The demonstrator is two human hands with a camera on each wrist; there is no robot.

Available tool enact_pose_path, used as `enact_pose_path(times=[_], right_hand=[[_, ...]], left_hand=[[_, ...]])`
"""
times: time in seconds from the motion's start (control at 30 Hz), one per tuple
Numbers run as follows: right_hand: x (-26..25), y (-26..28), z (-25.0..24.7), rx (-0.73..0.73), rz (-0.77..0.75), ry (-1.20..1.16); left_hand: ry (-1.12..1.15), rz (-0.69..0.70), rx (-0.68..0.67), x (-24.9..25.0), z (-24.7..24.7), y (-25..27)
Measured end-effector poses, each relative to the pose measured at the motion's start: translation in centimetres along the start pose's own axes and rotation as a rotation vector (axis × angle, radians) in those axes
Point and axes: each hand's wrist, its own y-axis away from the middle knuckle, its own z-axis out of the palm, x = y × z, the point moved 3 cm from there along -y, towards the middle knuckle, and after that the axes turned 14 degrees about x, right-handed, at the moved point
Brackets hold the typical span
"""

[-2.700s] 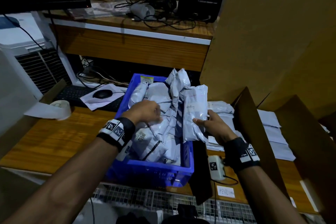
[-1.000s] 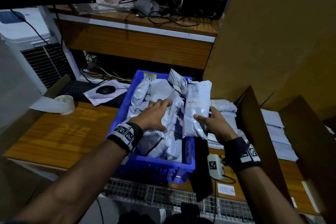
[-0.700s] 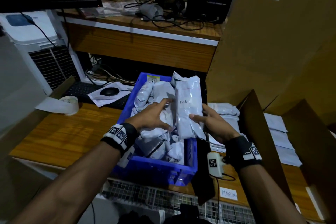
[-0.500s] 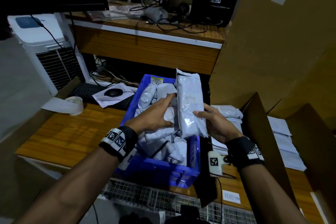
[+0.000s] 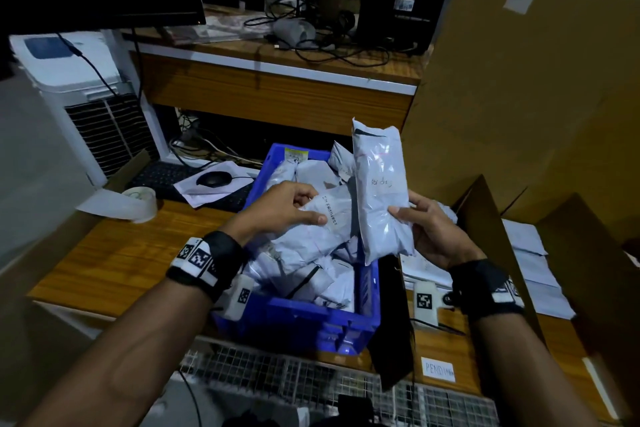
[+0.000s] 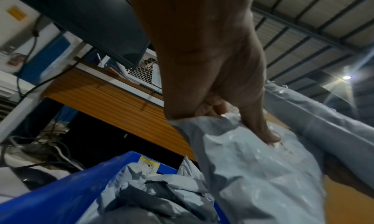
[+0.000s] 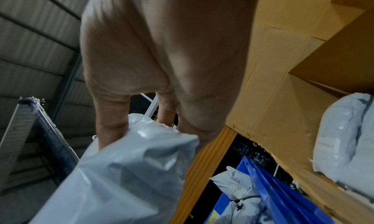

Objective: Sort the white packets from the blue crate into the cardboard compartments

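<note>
Compared with half a second earlier, the left hand (image 5: 289, 206) had gone from lying flat on the heap to pinching a crumpled white packet (image 5: 322, 229), thumb on top, and lifting its end above the blue crate (image 5: 294, 326). That packet's handwriting read "IN PROGRESS". The right hand (image 5: 427, 230) kept its hold on the upright packet (image 5: 381, 191), fingers curled round its lower right edge, over the crate's right rim; it had risen higher, and its scrawl read "Pending".

Both packets were glossy, wrinkled plastic mailers, soft and pillow-shaped. More lay heaped inside the moulded plastic crate, which carried a yellow sticker on its far wall. Right of the crate stood brown cardboard dividers (image 5: 485, 236) with flat white packets (image 5: 530, 267) between them. A paper label (image 5: 438, 369) below read "PENDING".
</note>
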Motion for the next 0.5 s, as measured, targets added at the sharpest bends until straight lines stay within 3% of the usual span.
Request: enact_pose_path(times=[0.2,0.5], right_hand=[[-0.8,0.9,-0.2,-0.021,-0.092,0.022],[-2.0,1.8,0.1,-0.024,-0.068,0.033]], left_hand=[[0.006,0.013,0.029,-0.3,-1.5,0.3],[-0.007,-0.01,-0.117,1.0,-1.8,1.3]])
